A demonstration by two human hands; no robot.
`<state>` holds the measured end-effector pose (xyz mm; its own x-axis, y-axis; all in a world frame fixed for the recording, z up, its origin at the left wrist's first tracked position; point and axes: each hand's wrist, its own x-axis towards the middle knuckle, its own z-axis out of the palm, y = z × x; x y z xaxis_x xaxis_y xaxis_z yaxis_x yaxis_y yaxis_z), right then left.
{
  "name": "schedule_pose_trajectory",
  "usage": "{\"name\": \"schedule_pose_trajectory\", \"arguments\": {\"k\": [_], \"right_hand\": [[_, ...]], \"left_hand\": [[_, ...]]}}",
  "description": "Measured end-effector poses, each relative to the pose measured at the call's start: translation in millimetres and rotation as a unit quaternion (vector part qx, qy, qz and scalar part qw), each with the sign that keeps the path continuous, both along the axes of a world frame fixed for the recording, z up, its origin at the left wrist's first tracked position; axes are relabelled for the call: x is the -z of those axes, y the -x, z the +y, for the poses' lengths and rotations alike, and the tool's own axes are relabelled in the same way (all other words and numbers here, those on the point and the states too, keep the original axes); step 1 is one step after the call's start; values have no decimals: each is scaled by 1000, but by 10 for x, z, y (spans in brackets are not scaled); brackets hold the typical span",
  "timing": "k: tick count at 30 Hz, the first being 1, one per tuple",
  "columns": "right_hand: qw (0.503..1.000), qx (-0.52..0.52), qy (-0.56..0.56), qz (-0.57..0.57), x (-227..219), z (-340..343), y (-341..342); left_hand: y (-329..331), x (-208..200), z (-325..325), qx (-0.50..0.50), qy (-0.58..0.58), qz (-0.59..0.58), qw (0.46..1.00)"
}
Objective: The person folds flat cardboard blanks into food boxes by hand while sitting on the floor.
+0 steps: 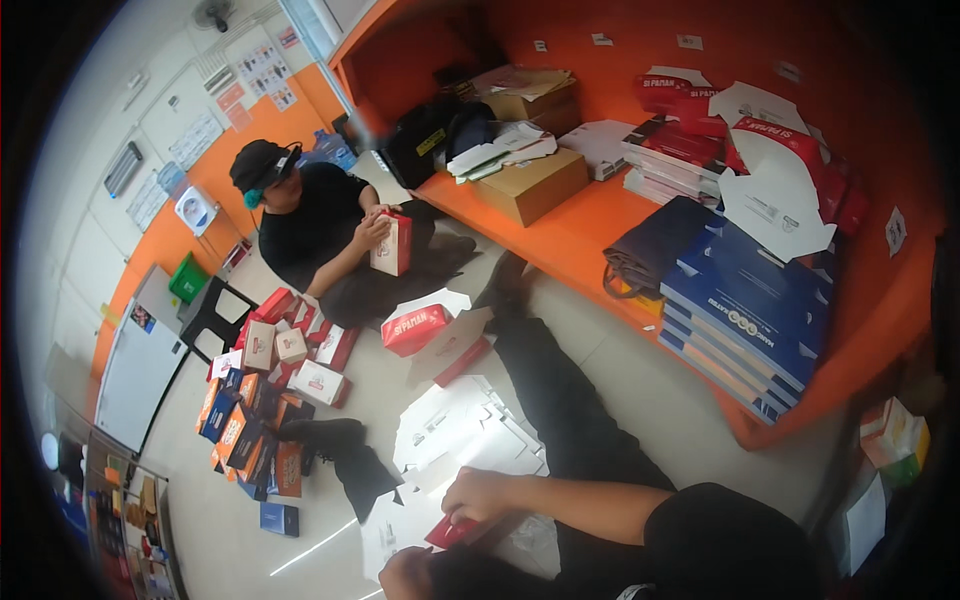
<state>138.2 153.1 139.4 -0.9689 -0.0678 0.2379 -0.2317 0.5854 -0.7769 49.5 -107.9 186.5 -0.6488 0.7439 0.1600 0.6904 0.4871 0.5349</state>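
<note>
Low in the view, my right hand (478,497) is closed on a small red carton (449,531), which shows only in part. My left hand (406,573), cut by the lower edge, has its fingers curled at the near side of the same carton; its grip is partly hidden. Under and beyond my hands, flat white carton blanks (455,430) lie overlapping on the floor between my legs. Just past them, a partly folded red-and-white carton (418,330) rests on the floor with another red carton (463,362) beside it.
Across from me a seated person (310,215) holds a red-and-white box (391,245). Folded red-and-white boxes (320,383) and orange-and-blue boxes (240,435) are piled at left. An orange shelf (590,235) at right bears blue flat cartons (745,310) and a brown box (535,187).
</note>
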Motion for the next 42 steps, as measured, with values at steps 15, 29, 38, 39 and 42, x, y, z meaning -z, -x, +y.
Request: {"name": "schedule_pose_trajectory", "arguments": {"k": [15,29,38,39,42], "right_hand": [[999,5,-41,4,62,-417,2],[1000,-6,1,29,239,-332,58],[997,-11,15,71,192,-290,28],[997,10,29,75,180,-321,51],[996,30,28,73,166,-277,-6]], "left_hand": [[-116,282,216,-143,-21,-28,989],[-220,185,349,-108,-7,12,994],[-312,119,517,-57,8,23,998],[-283,300,463,-88,-32,19,995],[-423,352,539,-65,-76,46,994]]}}
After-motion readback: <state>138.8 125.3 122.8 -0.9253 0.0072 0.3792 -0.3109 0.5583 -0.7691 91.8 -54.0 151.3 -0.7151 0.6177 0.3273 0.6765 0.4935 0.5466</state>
